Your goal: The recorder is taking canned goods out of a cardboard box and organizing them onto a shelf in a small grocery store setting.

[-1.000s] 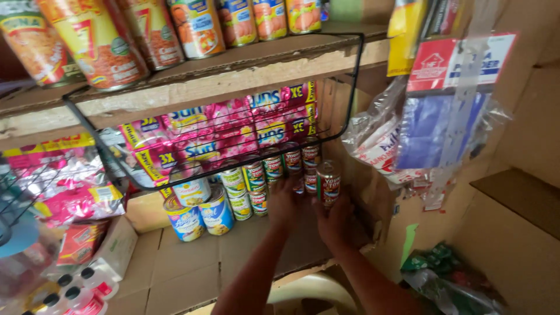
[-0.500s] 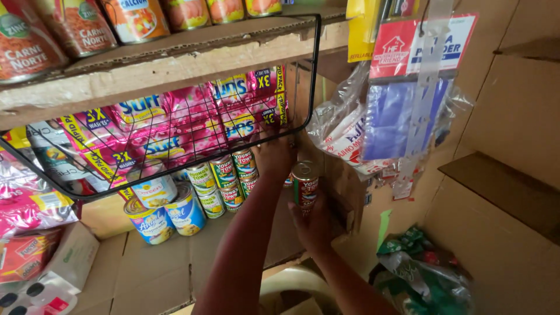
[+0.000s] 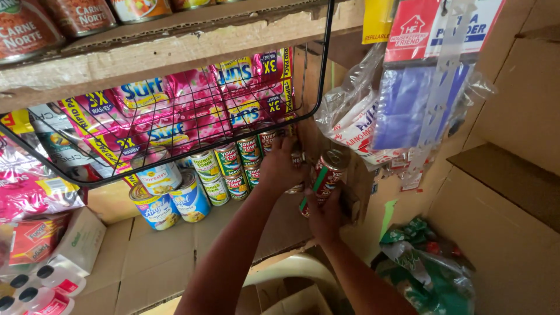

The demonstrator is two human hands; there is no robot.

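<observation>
A: What have you got in your right hand?

B: You're holding a small cylinder, a red-and-green tin can with a shiny metal top. Your fingers curl round its lower half, so the hand is closed on it, and the can leans a little to the right, just above your knuckles.

A: And your left hand?

B: It reaches further in, palm down, fingers bent over the stacked cans with green and red paper labels (glossy, smooth-sided, in two tiers). I cannot tell whether it grips one; the fingertips are hidden among them.

A: Where does the held can sit against all that?

B: Just right of the stack and of your left hand, close to a brown cardboard wall. Both forearms rise from the bottom edge, the left crossing up toward the middle.

A: Anything around?

B: A black wire basket full of crinkly pink sachets hangs over the cans, and two blue-labelled tins stand to the left on the flattened cardboard shelf.
</observation>
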